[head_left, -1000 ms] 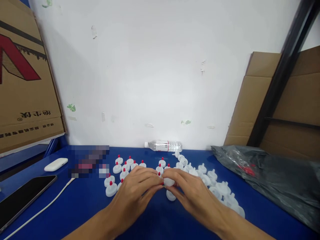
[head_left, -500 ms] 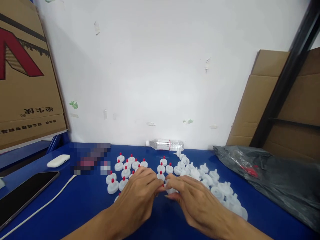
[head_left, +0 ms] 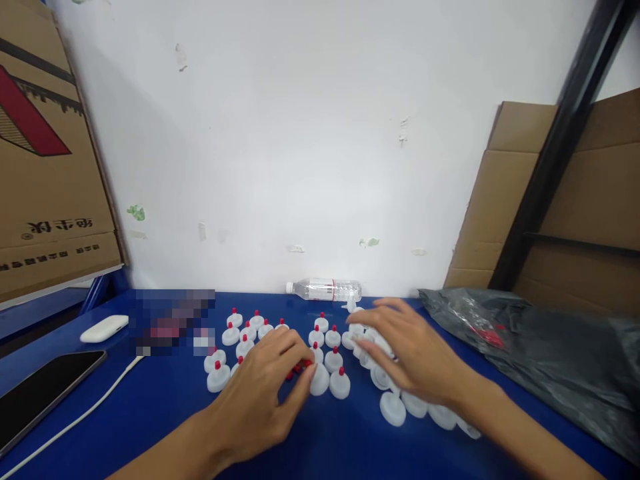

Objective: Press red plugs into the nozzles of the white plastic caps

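Note:
My left hand (head_left: 267, 387) is closed, its thumb and fingertips pinched at the red tip of a tilted white plastic nozzle cap (head_left: 320, 380). Small red pieces (head_left: 295, 371) show behind its fingers, partly hidden. Close to that cap stand several white caps with red tips (head_left: 340, 385), upright on the blue table (head_left: 325, 440). Another group of red-tipped caps (head_left: 219, 378) lies left of and behind my left hand. My right hand (head_left: 407, 350), fingers apart, is over a heap of white caps without red tips (head_left: 393, 408) and covers part of it.
A clear plastic bottle (head_left: 325, 290) lies along the wall. To the left are a phone (head_left: 50, 393), a white case (head_left: 104, 329) and a white cable (head_left: 85, 415). Dark plastic sheeting (head_left: 550, 360) covers the right side, with a clear bag of red pieces (head_left: 487, 333) on it.
My right hand has moved away from my left hand, right and up over the heap, and its fingers have spread. The camera view has shifted slightly.

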### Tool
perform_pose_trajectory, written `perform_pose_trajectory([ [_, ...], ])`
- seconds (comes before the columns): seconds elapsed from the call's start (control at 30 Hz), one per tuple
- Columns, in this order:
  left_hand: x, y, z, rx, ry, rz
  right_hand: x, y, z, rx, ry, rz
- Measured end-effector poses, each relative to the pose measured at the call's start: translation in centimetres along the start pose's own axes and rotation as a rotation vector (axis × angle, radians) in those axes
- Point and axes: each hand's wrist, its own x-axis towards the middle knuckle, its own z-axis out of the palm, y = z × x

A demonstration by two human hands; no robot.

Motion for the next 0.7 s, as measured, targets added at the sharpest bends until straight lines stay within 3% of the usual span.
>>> perform_pose_trajectory([
  [0.13,-0.1,-0.8,0.5,0.145,-0.108,0.012,-0.6,3.7,-0.6,-0.163,-0.061,0.217],
  [0.3,0.0,-1.4,0.9,0.217,-0.166,0.034,-1.7,6.5,0.1,-0.191,-0.296,0.313],
  [0.57,0.1,-1.8,0.1,0.450,-0.097,0.059,-2.3,6.4,0.9,-0.084,-0.353,0.318],
  [0.7,-0.3,-2.3,0.4,0.530,-0.145,0.049,-2.8,6.4,1.4,0.007,-0.366,0.325],
])
